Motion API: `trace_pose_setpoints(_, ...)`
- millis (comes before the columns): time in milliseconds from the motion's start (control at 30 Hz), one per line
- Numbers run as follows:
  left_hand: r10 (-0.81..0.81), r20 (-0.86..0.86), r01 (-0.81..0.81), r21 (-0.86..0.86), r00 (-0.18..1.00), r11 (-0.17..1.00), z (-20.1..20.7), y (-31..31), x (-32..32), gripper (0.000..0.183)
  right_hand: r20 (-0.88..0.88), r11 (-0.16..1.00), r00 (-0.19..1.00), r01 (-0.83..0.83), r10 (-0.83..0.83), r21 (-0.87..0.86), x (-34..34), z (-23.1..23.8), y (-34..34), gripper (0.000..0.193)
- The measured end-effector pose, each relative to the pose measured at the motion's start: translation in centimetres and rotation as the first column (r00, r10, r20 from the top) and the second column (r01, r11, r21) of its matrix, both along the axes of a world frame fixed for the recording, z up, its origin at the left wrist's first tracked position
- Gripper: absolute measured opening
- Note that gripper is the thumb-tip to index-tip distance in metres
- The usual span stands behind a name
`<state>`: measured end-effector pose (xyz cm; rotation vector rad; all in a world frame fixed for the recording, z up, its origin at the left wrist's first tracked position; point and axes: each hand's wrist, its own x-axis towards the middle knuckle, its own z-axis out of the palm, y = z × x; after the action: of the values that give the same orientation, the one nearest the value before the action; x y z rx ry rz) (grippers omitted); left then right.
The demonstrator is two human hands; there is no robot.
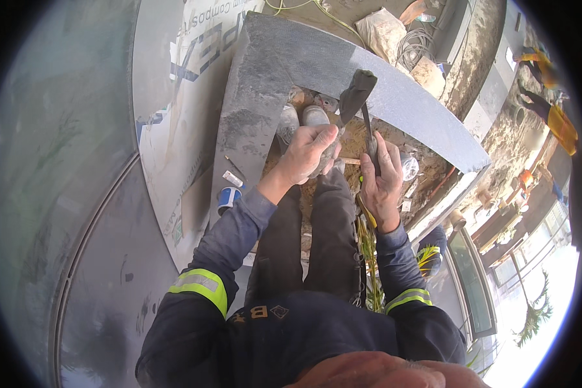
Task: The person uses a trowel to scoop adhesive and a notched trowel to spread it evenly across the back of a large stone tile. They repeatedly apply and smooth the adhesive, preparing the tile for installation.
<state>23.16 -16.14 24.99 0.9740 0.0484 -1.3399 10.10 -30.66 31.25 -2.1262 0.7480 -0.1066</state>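
Holding trowel (pixel 357 94) in right hand (pixel 383 181), with grip narrow, closed around the handle. Pointing up and away from the body with the dark blade tilted, top edge leaning right, lower corner toward left hand (pixel 304 154). Also narrow on the left: thumb uppermost, fingers curled round a dusty grey lump (pixel 321 169). Can't tell material, too covered by the fingers. Can't tell either whether blade touches lump; close together in view.

Working above the opening inside an angled grey stone ledge (pixel 394 90), in front of the torso. Seeing dusty boots (pixel 315 116) past left hand, then dark trousers (pixel 330 207) running back between the forearms. Wearing navy long sleeves with yellow-green reflective bands (pixel 204 289).

On left arm of ledge: blue-and-white tub (pixel 227 198), small white block (pixel 232 178), thin stick (pixel 235 165). Just right of right hand: clear plastic item (pixel 409 166), too washed out to identify. Beside right forearm: long yellow-green leaves (pixel 367 258).

Beyond ledge: pale sack (pixel 380 31), coiled cable (pixel 417 46). Left of ledge: printed white sheet (pixel 174 116). Far right: co-worker in yellow (pixel 562 129), well apart.
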Motion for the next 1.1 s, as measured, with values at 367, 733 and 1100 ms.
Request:
trace_pose_setpoints(367,-0.213,0.176,0.226,-0.056,0.961,0.972,5.2,-2.1,-2.9,0.048,0.071,0.828,0.894,0.378,-0.443,0.415,-2.0,2.8,-4.0,0.044)
trace_pose_setpoints(733,-0.210,0.184,0.233,-0.114,0.960,0.966,6.3,-2.7,-2.9,0.057,0.011,0.405,0.698,0.402,-0.716,0.821,-4.1,7.9,-4.4,0.048)
trace_pose_setpoints(1100,-0.176,0.131,0.186,-0.068,0.976,0.980,8.9,-2.0,0.8,0.047,-0.037,0.196,0.955,0.097,-0.293,0.976,-5.8,11.0,0.3,0.050)
